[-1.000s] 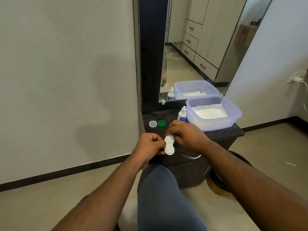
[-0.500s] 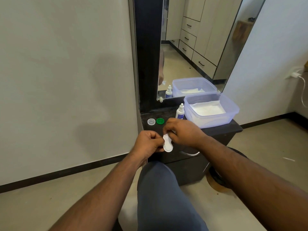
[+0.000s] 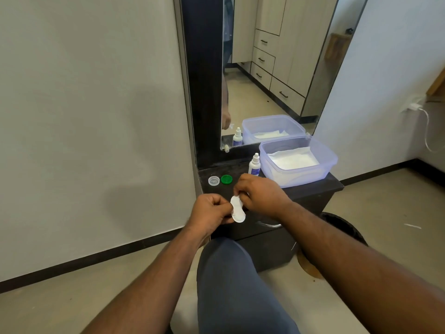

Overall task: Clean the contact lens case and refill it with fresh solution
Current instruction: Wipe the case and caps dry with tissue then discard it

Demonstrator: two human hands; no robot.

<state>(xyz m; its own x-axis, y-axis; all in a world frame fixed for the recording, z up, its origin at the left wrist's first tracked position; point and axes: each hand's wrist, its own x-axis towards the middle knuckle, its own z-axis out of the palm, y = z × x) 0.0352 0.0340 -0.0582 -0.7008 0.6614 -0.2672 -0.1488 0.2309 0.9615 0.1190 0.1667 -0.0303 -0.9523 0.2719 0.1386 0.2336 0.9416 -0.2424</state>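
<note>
The white contact lens case (image 3: 237, 210), its two wells joined and both caps off, is held upright in front of the black cabinet. My left hand (image 3: 209, 208) pinches its left side. My right hand (image 3: 258, 195) grips its upper end from the right, and its fingertips hide the top well. A clear cap (image 3: 213, 181) and a green cap (image 3: 226, 179) lie side by side on the cabinet top. The small white solution bottle (image 3: 254, 164) with a blue label stands upright behind my right hand.
A translucent plastic tub (image 3: 328, 165) with white tissue inside sits at the right of the black cabinet top (image 3: 332, 183). A mirror (image 3: 277, 68) rises behind it. My knee (image 3: 228, 273) is below the hands. A dark round bin (image 3: 346, 227) stands on the floor at the right.
The case stays between both hands and has tilted a little. My right fingers have shifted on its upper end. The camera view has drifted slightly.
</note>
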